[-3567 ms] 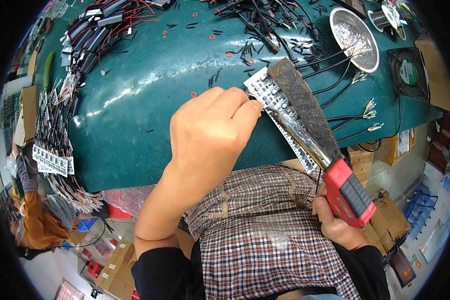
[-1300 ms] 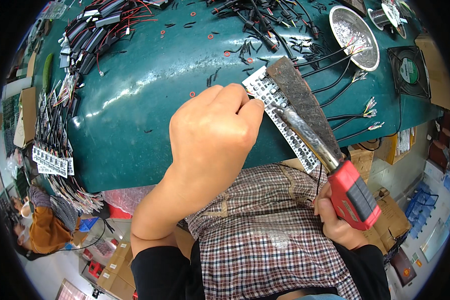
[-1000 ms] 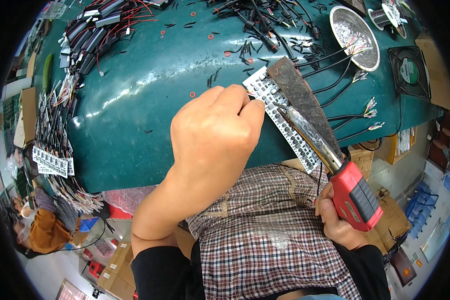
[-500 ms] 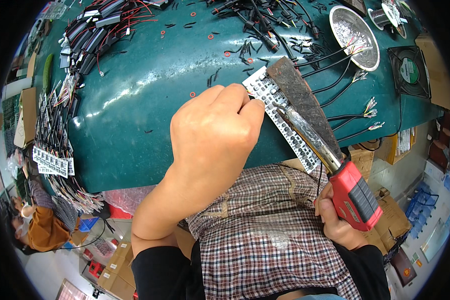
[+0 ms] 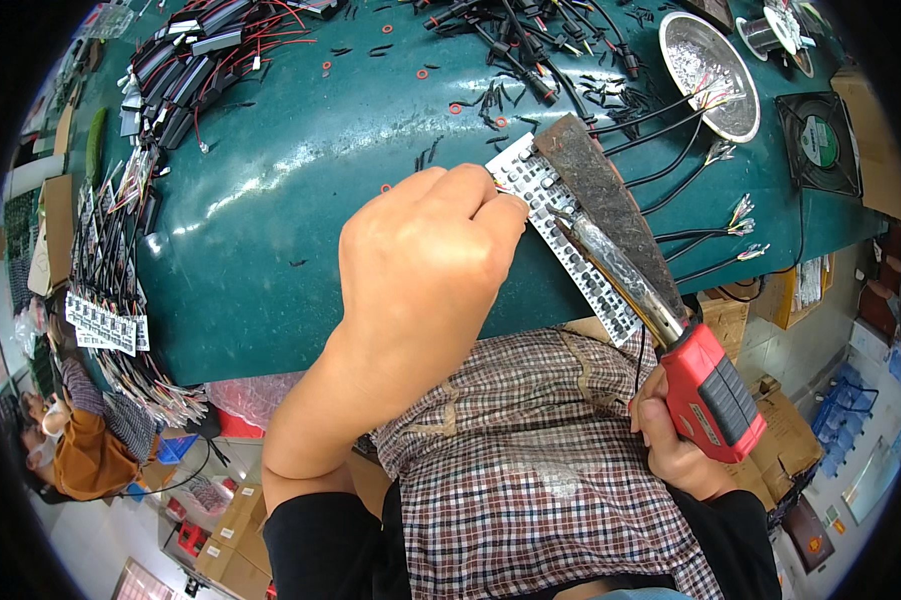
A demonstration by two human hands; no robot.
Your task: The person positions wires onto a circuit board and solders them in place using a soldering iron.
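Head view: soldering in hand, by the look of it.
Left hand (image 5: 420,270): fingers pinched on the board (image 5: 560,230) at the surface's (image 5: 270,220) near edge.
Right hand (image 5: 675,445): gripping the iron (image 5: 670,340), tip over the board.
Next move: likely needs a steady tip on a pad.

left hand (image 5: 425,265) fingers' grip hidden, soldering iron (image 5: 660,320) tip obscured
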